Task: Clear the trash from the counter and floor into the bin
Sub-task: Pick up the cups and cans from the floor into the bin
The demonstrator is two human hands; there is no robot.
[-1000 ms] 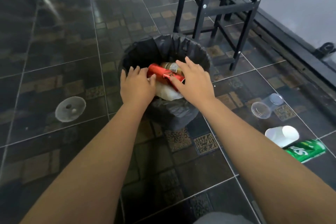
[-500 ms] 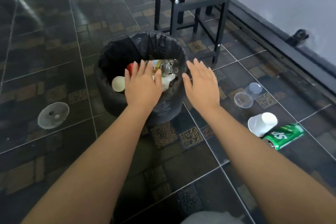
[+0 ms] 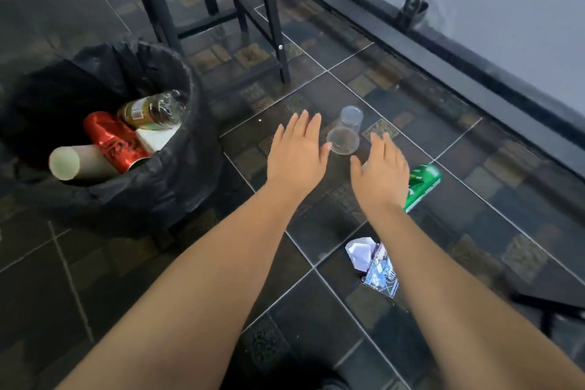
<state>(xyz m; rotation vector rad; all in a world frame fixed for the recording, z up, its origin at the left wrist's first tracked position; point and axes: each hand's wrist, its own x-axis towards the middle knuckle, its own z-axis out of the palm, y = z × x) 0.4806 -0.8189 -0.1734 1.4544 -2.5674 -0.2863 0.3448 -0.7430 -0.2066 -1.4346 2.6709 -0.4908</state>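
Observation:
A bin lined with a black bag [image 3: 177, 174] stands at the left. Inside it lie a red can [image 3: 114, 141], a plastic bottle [image 3: 152, 109] and a cardboard tube [image 3: 76, 163]. A clear plastic cup [image 3: 346, 133] lies on its side on the dark floor tiles. My left hand [image 3: 297, 155] hovers open just left of the cup, its thumb near the rim. My right hand [image 3: 381, 171] is open just right of the cup and hides a white cup. A green can [image 3: 422, 182] lies beside my right wrist. Crumpled paper and a wrapper [image 3: 373, 261] lie under my right forearm.
A black metal stool frame [image 3: 266, 9] stands behind the bin. A dark rail [image 3: 443, 51] along the grey wall runs across the upper right. Part of a black frame [image 3: 550, 310] shows at the lower right edge.
Both hands left the bin, empty, and moved right over the clear cup. The red can now lies in the bin. The view swung right.

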